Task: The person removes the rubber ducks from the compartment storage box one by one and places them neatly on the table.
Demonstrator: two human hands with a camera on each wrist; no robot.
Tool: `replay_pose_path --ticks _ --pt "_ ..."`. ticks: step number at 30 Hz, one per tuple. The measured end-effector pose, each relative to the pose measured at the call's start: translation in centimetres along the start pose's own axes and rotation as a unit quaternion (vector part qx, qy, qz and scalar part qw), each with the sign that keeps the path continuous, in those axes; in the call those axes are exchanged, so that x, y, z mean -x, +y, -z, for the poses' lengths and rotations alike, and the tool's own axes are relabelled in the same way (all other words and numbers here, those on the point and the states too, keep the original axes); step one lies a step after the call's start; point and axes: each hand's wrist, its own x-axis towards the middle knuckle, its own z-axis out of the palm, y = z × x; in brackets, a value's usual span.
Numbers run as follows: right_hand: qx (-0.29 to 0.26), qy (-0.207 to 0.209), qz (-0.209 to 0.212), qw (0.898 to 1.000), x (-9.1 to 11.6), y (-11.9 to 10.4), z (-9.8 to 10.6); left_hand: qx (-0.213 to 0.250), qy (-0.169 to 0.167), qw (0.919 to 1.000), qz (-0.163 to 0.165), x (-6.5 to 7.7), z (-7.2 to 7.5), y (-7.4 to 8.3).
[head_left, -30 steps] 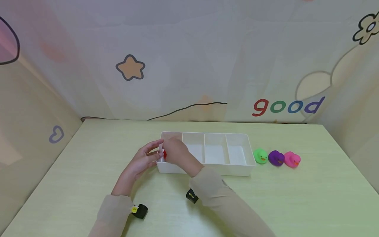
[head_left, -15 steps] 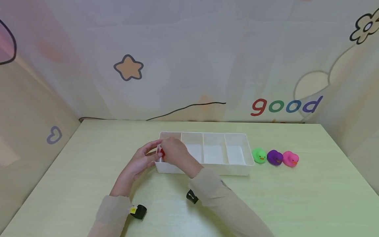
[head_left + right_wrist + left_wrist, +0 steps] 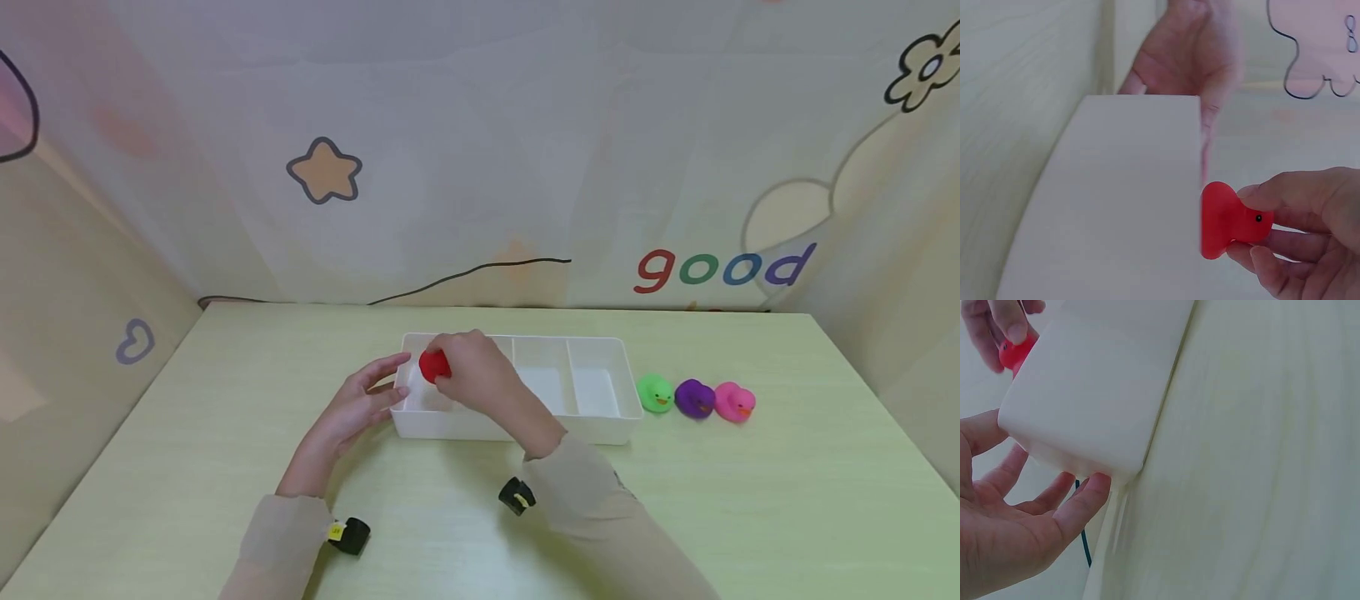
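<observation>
A long white divided box lies across the table. My right hand pinches a red rubber duck between thumb and fingers over the box's leftmost compartment. In the right wrist view, the duck shows beside the box's upper edge with its head in the fingers. My left hand is at the box's left end, its fingers spread and slightly bent. Its fingertips touch the end wall in the left wrist view, and nothing is pinched there.
Green, purple and pink rubber ducks stand in a row right of the box. A printed cloth hangs behind the table. Black wrist cameras hang below both sleeves.
My right hand has risen from low in the leftmost compartment and shifted rightward, bringing the red duck up into plain view. My left hand stays at the box's end.
</observation>
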Motion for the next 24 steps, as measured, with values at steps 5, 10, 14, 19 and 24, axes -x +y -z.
replay_pose_path --ticks 5,10,14,19,24 --pt "-0.047 0.027 0.010 0.998 1.5 1.0 1.6 -0.007 0.005 1.0000 0.001 -0.1 0.0 0.0" --pt "-0.090 0.055 0.017 0.994 3.0 2.7 2.7 -0.003 0.000 1.0000 -0.009 -0.1 0.0 -0.1" --pt "-0.117 0.083 0.021 0.989 4.2 4.2 3.4 -0.001 -0.004 0.9999 -0.010 -0.1 0.0 -0.2" --pt "-0.127 0.105 0.018 0.986 5.6 6.0 4.3 0.000 -0.007 0.9999 -0.008 -0.1 0.0 -0.1" --pt "-0.133 0.114 0.005 0.984 6.9 8.0 5.3 0.003 -0.012 0.9999 -0.009 0.0 0.0 0.0"
